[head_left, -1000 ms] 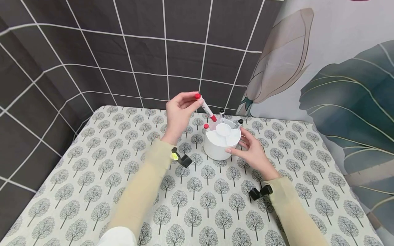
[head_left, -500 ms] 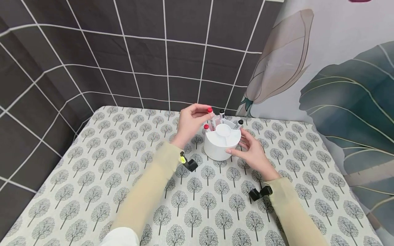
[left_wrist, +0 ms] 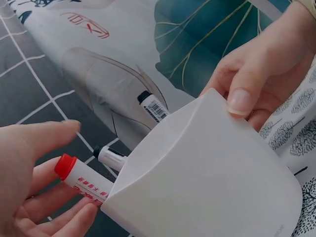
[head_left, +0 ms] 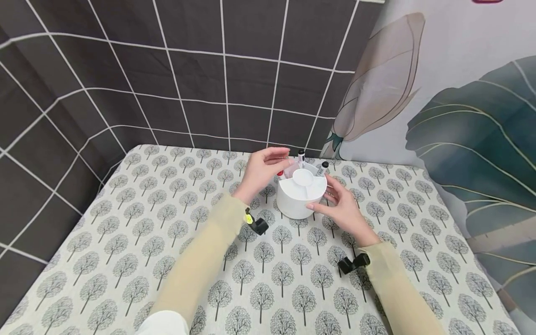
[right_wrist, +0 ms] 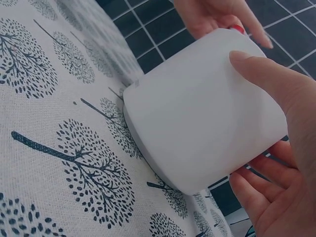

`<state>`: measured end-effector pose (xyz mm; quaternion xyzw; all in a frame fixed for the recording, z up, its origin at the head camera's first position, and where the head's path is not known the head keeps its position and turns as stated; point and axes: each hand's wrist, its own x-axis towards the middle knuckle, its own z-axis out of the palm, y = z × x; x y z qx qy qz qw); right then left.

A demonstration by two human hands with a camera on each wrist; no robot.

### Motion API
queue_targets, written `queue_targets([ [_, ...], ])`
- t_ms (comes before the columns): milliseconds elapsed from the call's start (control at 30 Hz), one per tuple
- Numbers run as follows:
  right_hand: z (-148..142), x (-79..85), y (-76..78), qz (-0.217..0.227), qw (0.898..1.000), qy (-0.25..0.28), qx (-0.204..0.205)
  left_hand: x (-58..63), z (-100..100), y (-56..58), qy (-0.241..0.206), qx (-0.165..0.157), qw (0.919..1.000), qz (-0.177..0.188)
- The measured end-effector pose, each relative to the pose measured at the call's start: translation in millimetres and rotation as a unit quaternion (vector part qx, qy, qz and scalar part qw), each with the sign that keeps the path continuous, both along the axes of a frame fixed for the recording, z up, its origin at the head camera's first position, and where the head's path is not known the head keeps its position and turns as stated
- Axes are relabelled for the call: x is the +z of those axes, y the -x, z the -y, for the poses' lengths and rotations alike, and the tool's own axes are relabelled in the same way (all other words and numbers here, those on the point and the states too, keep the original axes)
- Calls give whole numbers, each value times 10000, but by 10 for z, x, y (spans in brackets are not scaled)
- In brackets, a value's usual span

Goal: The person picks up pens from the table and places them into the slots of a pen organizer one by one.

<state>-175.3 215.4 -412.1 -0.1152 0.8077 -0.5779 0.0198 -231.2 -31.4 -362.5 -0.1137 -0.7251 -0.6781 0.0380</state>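
Observation:
A white round pen holder (head_left: 295, 203) with divided compartments stands on the cloth. My right hand (head_left: 342, 209) grips its right side, the thumb on the front wall and the fingers behind, as the right wrist view also shows. At the holder's left rim is my left hand (head_left: 264, 170), its thumb raised away from a red-capped white marker (left_wrist: 89, 181) and its fingers loosely spread beside that marker. Two black-capped markers, one at the back (head_left: 301, 157) and one at the right (head_left: 323, 168), stand in the holder. In the head view the left hand hides most of the red caps.
The table is covered by a tree-print cloth (head_left: 167, 242). A dark grid-patterned curtain (head_left: 176, 70) rises behind it, and a leaf-print curtain (head_left: 473, 139) hangs at the right. Each wrist carries a black camera mount, such as the left one (head_left: 257, 226).
My left hand has moved right and down, lowering the red-capped marker into the holder, and its thumb has let go. My right hand has kept its grip on the holder.

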Motion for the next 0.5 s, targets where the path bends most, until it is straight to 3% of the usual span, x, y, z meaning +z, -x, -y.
queue_targets([
  [300,11,1,7,-81,10000,-17,38,4,150,-7,-500,113,9984,-258],
  [500,-54,27,-26,-194,9995,-252,65,25,423,-44,-250,363,9976,-541],
])
